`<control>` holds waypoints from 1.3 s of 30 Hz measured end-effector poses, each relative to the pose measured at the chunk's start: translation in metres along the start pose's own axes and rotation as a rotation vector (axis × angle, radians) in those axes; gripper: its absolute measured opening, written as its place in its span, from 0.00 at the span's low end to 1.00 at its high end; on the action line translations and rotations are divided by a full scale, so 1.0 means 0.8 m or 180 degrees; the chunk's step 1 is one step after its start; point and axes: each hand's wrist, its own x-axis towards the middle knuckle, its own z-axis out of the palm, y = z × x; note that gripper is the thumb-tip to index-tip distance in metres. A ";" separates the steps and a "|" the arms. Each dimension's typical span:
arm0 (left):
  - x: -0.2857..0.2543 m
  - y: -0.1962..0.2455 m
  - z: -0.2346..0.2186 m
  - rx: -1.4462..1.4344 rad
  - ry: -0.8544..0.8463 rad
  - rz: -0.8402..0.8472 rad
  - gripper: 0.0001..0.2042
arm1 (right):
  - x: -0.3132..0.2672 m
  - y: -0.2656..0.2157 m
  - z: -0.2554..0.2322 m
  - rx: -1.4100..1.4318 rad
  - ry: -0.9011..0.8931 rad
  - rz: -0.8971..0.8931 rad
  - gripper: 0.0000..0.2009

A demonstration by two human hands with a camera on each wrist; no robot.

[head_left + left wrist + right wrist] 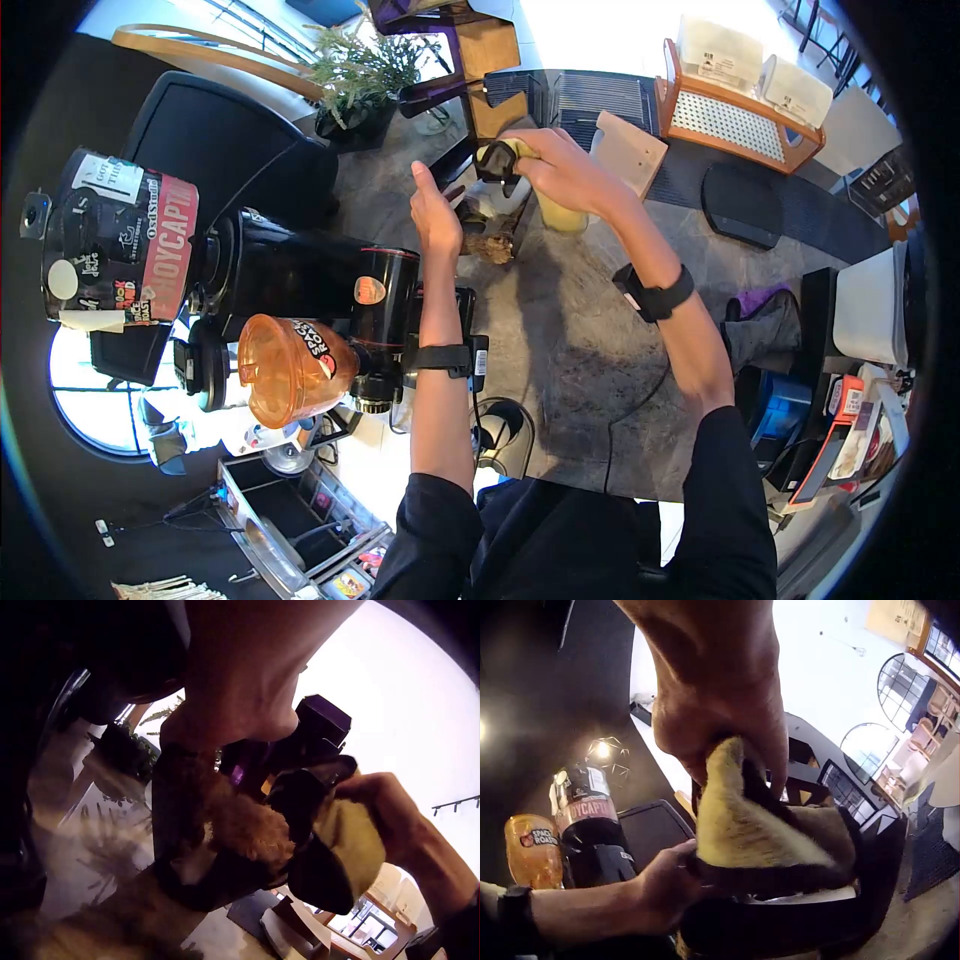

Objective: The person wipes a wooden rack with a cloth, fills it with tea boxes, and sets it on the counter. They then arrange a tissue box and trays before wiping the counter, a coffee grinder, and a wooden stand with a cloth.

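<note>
My right hand (565, 170) grips a yellow cloth (562, 212). In the right wrist view the cloth (742, 832) is folded, with a dark edge, and hangs over a dark, box-like object (780, 922) with a pale inner part. A black looped piece (497, 162) shows right beside those fingers. My left hand (435, 215) stands at the left of the dark object, fingers pointing forward; in the right wrist view this hand (667, 881) is right at its edge. Between both hands is a brown, rough-textured piece (255, 829); the head view shows it (490, 248) just below them.
To the left stand a black coffee grinder (290, 280), an orange cup-like container (295, 370) and a sticker-covered black canister (125, 240). A potted plant (365, 75) is behind. Toward the right lie a black mat (742, 205) and a wooden rack (735, 125). A dark cable (612, 430) crosses the grey counter (590, 330).
</note>
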 end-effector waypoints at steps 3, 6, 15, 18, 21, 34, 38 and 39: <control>-0.002 0.004 0.001 0.0094 0.0077 0.0006 0.41 | 0.013 0.003 -0.003 0.0751 -0.0859 0.0233 0.17; 0.004 -0.007 -0.001 0.0101 0.0108 0.0146 0.40 | 0.033 0.036 0.006 0.0306 -0.0814 0.0575 0.17; -0.004 0.005 0.001 0.0402 0.0149 0.0210 0.39 | -0.026 -0.010 0.021 0.1292 -0.0012 -0.0049 0.15; -0.022 0.022 0.004 0.0861 0.0568 -0.0013 0.39 | -0.041 -0.002 0.018 0.1605 0.1244 0.1341 0.14; -0.013 0.013 0.006 0.0903 0.0474 -0.0062 0.39 | -0.051 0.086 0.041 0.1063 0.1874 0.1550 0.14; -0.002 -0.002 0.001 0.0367 0.0229 0.0100 0.39 | -0.139 -0.019 0.079 0.0909 0.0428 0.1167 0.24; -0.002 -0.001 -0.001 0.0142 0.0089 0.0132 0.38 | -0.151 -0.004 0.087 0.1606 0.0884 0.1191 0.22; -0.003 0.000 -0.002 0.0080 0.0036 0.0128 0.38 | -0.157 0.006 0.099 0.1598 0.0892 0.1178 0.22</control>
